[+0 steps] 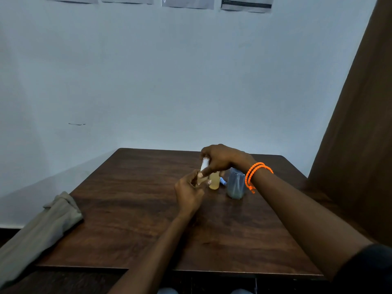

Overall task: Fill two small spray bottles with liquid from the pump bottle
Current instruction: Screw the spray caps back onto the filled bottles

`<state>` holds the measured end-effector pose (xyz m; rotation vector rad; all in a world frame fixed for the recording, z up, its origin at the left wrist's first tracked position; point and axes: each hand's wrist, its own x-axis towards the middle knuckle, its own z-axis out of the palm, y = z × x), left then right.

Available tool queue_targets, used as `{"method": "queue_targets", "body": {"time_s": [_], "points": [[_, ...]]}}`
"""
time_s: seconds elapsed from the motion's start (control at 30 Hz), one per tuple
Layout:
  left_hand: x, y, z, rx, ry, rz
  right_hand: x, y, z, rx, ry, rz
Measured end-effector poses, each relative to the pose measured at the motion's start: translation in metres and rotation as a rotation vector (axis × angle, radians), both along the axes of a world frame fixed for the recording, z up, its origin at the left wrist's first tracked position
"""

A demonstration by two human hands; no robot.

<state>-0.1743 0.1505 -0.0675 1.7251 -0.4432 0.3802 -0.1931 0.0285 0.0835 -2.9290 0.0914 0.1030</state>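
Observation:
My left hand (188, 193) grips the lower body of a small spray bottle (203, 172) with yellowish liquid and a clear cap, held tilted above the table. My right hand (220, 159), with an orange bead bracelet on its wrist, curls over the top of that bottle and pinches its cap. A second small bottle (214, 181) of yellowish liquid stands right behind, partly hidden by my fingers. A larger translucent grey-blue bottle (235, 184) stands to the right; its top is hidden behind my right wrist. A small blue piece (222, 182) lies between them.
The dark wooden table (131, 209) meets a pale wall at its far edge. A folded grey cloth (42, 228) hangs over the table's left edge. A brown curtain (360, 134) hangs at the right.

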Motion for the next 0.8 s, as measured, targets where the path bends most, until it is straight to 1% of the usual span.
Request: {"method": "queue_targets", "body": {"time_s": [0.1, 0.2, 0.3, 0.4, 0.5, 0.6, 0.67, 0.73, 0.8], "points": [[0.002, -0.001, 0.002, 0.014, -0.014, -0.013, 0.001, -0.001, 0.005, 0.021, -0.042, 0.035], [0.003, -0.002, 0.002, -0.012, 0.011, -0.003, 0.003, 0.001, 0.003, 0.042, -0.032, -0.013], [0.002, -0.002, 0.003, 0.006, 0.027, 0.021, 0.007, 0.002, -0.004, 0.0, -0.019, -0.079], [0.002, -0.001, 0.004, 0.003, 0.026, -0.004, 0.005, 0.002, -0.002, -0.011, 0.001, -0.016], [0.004, -0.003, 0.008, -0.003, 0.012, -0.004, 0.005, 0.003, 0.001, 0.027, -0.038, 0.022], [0.004, -0.005, 0.009, -0.008, 0.024, 0.009, 0.01, 0.004, -0.003, -0.046, -0.05, -0.038], [0.005, -0.004, 0.008, -0.002, 0.044, 0.015, 0.012, 0.0, -0.006, -0.035, -0.015, -0.074], [0.007, -0.003, 0.007, 0.005, 0.066, 0.015, 0.013, -0.003, -0.002, 0.019, 0.023, -0.037], [0.008, -0.003, 0.008, 0.01, 0.055, -0.005, 0.012, -0.005, 0.007, -0.01, 0.0, 0.046]]}}
